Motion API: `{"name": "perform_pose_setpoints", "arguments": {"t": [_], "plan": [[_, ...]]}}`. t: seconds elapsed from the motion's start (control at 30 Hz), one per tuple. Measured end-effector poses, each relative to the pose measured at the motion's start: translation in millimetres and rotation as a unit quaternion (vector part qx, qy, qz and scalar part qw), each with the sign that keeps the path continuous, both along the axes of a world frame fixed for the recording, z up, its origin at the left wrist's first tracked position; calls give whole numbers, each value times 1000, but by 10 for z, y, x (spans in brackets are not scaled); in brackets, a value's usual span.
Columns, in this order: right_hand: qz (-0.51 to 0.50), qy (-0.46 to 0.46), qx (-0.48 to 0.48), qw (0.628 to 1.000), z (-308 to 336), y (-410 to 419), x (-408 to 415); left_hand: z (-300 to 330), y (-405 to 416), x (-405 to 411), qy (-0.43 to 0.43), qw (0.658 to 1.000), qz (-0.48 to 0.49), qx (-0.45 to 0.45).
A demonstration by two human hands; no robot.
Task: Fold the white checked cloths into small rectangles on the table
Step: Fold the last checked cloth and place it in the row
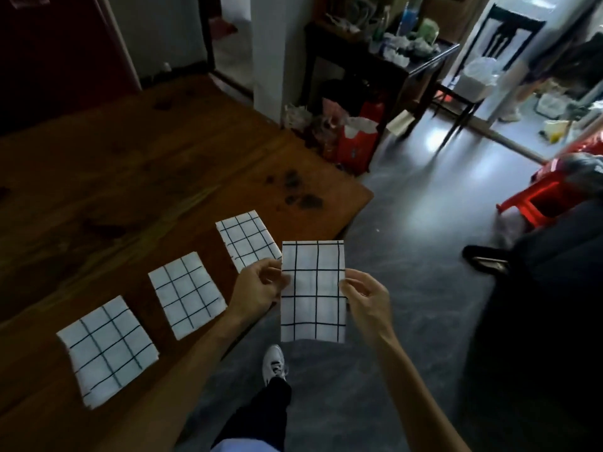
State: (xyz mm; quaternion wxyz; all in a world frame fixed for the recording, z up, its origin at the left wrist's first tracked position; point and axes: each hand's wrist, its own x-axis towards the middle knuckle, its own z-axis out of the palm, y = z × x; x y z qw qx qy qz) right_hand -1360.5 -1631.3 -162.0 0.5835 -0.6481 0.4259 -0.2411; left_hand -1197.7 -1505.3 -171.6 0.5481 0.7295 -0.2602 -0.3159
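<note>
**Cloth held in the air, three folded on the table**

Fingertips of both hands are pinched on the side edges of a cloth (312, 290): the left hand (259, 285) grips its left edge, the right hand (367, 296) its right edge, both at about mid-height. The cloth is kept taut and upright that way, off the table (137, 164) and over the floor, probably so that its edges can be checked or a last fold lined up before it is laid down. It is already narrowed to a tall rectangle, longer than the others.

Three folded cloths are laid in a row along the near table edge, well apart from one another: near (107, 349), middle (186, 295) and far (246, 239). A slot to the right of the far one may be meant for the held cloth.

How many layers the held cloth has cannot be made out. The far cloth's near corner is covered by the left hand. The room behind is dim and blurred.
</note>
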Motion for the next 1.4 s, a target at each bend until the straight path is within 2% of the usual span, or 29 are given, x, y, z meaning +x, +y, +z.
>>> {"name": "perform_pose_setpoints", "arguments": {"t": [0.3,0.5,0.63,0.77,0.9,1.0,1.13,1.27,1.4], "plan": [[41,65,9,997,-85,-1270,1291,-171,-1086,1055,16,995,92,27],[105,131,-3,986,-361,-1982,1981,-368,-1557,1483,30,985,153,74],[178,165,-26,970,-658,-2403,2389,-611,-1848,1690,49,974,189,117],[278,204,-94,934,-998,-2706,2714,-849,-2034,1772,21,948,247,199],[337,203,-109,913,-1145,-2881,2828,-912,-2105,1625,-9,922,294,251],[384,189,-157,890,-1159,-2906,2768,-964,-2106,1398,-34,915,270,297],[460,202,-217,837,-1194,-2847,2544,-1050,-2093,1113,-83,917,197,336],[489,211,-284,797,-1215,-2765,2298,-1129,-2073,929,-178,907,117,363],[532,233,-323,747,-1247,-2727,2145,-1180,-2103,858,-218,893,108,379]]}}
